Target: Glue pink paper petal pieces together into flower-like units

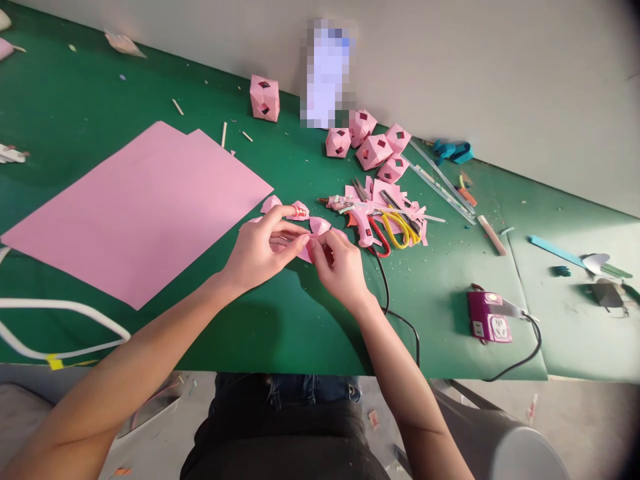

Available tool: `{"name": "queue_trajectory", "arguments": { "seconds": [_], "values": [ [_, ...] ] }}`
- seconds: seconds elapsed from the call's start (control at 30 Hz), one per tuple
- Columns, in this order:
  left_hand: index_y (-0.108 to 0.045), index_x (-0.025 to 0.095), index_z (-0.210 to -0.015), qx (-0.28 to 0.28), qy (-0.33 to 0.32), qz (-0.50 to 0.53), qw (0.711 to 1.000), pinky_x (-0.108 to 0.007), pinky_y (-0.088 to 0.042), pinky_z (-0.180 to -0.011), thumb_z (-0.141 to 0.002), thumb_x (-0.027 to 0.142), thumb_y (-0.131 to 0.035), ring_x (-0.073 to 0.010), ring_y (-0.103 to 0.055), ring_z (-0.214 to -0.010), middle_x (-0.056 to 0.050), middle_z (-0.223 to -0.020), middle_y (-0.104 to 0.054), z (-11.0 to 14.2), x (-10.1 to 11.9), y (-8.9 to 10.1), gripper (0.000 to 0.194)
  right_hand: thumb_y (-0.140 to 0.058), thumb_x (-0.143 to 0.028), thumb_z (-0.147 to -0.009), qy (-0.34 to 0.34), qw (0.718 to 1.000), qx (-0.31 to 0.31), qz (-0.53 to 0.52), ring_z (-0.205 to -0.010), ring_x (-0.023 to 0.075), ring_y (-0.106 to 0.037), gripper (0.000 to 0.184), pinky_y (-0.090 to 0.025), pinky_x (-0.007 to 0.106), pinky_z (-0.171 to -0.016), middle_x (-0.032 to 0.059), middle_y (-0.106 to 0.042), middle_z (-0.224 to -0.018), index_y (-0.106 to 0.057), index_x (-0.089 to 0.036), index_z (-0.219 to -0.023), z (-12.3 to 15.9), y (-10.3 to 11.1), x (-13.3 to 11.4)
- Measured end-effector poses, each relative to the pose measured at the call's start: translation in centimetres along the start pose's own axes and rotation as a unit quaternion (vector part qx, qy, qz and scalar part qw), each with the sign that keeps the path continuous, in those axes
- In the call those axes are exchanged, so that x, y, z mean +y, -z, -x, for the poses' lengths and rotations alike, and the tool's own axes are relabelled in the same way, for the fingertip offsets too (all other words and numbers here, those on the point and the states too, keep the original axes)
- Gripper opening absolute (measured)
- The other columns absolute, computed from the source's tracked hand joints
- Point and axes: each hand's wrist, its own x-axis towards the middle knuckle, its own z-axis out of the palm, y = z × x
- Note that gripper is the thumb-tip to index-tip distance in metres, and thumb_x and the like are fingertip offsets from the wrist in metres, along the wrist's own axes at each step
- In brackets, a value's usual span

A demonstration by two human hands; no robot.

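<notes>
Both my hands meet over the green table and pinch one small folded pink paper piece. My left hand grips it from the left with thumb and fingers closed. My right hand grips its right side, fingers curled. Small pink paper petals lie just beyond my fingers. A large pink paper sheet lies to the left of my hands.
A pink glue gun, yellow and red scissors and paper scraps lie right of my hands. Several pink paper cubes stand near the wall, one cube apart. A purple power socket with cable sits at the right.
</notes>
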Motion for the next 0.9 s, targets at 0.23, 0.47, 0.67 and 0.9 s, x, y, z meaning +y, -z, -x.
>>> {"name": "queue_trajectory", "arguments": {
  "seconds": [0.23,0.47,0.67,0.9],
  "values": [
    [-0.062,0.024,-0.121,0.025,-0.033,-0.051,0.998,-0.030,-0.067,-0.078,-0.089,0.025,-0.079,-0.0213,-0.083,-0.090,-0.001,-0.097,-0.084,-0.2,-0.5,0.0,0.036,-0.043,-0.034,-0.112,0.061,0.988,-0.014,0.142,-0.060,0.0134,-0.051,0.034,-0.033,0.027,-0.056,0.0022,-0.065,-0.076,-0.056,-0.021,-0.083,0.4,-0.5,0.4],
    [-0.056,0.024,-0.115,0.014,0.013,-0.021,1.000,-0.028,-0.065,-0.072,-0.086,0.024,-0.079,-0.0196,-0.082,-0.080,0.001,-0.087,-0.080,-0.3,-0.5,0.1,0.037,-0.040,-0.036,-0.113,0.051,0.977,-0.044,0.201,-0.059,0.0143,-0.054,0.038,-0.031,0.028,-0.055,0.0044,-0.069,-0.078,-0.060,-0.020,-0.086,0.3,-1.1,0.5],
    [-0.056,0.025,-0.109,0.076,0.037,-0.025,0.996,-0.030,-0.063,-0.072,-0.083,0.035,-0.082,-0.0198,-0.079,-0.081,0.001,-0.084,-0.079,-0.7,-1.1,0.3,0.038,-0.047,-0.046,-0.112,0.012,0.992,0.006,0.123,-0.064,0.0145,-0.060,0.039,-0.039,0.027,-0.059,0.0041,-0.073,-0.081,-0.068,-0.021,-0.090,0.0,-1.0,0.5],
    [-0.055,0.027,-0.109,0.195,0.057,0.019,0.979,-0.031,-0.064,-0.061,-0.089,0.045,-0.077,-0.0229,-0.077,-0.101,-0.004,-0.104,-0.077,-1.6,-1.4,1.4,0.035,-0.042,-0.039,-0.111,-0.030,0.991,0.121,0.052,-0.078,0.0178,-0.063,0.027,-0.048,0.032,-0.069,0.0077,-0.075,-0.099,-0.063,-0.023,-0.104,-0.3,0.3,0.8]
  ]
}}
